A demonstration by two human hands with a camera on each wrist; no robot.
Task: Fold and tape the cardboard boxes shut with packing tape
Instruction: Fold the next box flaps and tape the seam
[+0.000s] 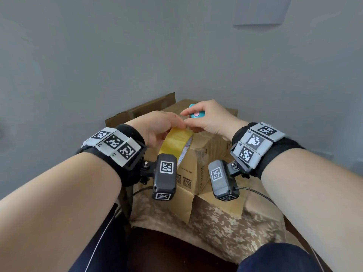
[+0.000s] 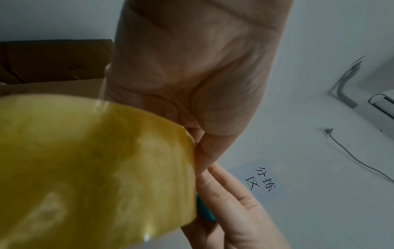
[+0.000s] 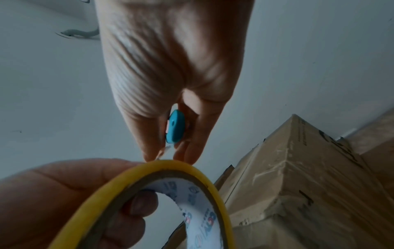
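A: What does your left hand (image 1: 157,126) have?

B: Your fingers curl through the core of the packing tape roll (image 1: 177,142), a yellowish translucent roll with a white printed liner inside; you hold it on edge above the cardboard box (image 1: 202,154).

A: And the right hand (image 1: 210,118)?

B: It is closed round a small teal cutter (image 1: 196,114), its fingertips (image 3: 149,156) touching the top of the roll's rim.

A: The box?

B: Brown and scuffed, with clear tape over its near corner and print on its side. It stands at the near edge of a surface covered by a floral cloth (image 1: 225,228). More cardboard (image 1: 141,110) leans behind it against the wall.
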